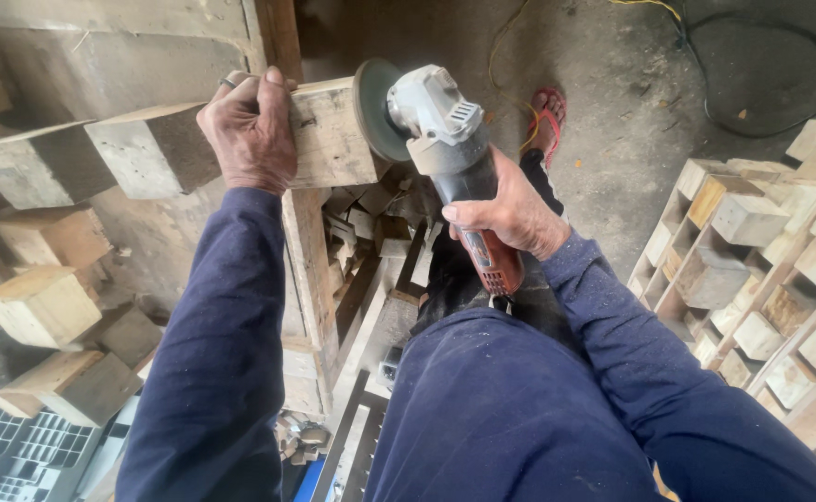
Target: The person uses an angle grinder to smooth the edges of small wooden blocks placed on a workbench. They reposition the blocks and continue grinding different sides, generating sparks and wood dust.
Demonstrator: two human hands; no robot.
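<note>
Concrete floor (612,139) carries piled wooden blocks (45,307), yellow cable (505,56) and black cable (761,65).

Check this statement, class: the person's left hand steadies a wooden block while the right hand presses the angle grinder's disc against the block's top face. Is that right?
One detail is wrong. The head view shows the disc against the end face of the wooden block, not its top. The left hand does steady the block, and the right hand holds the angle grinder.

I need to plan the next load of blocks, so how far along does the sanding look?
Looks done: cut blocks stacked in the rack at right. In hand: left hand steadies a wooden block while right hand presses the angle grinder disc against its end. Apparently left: rough blocks piled at left.
</note>
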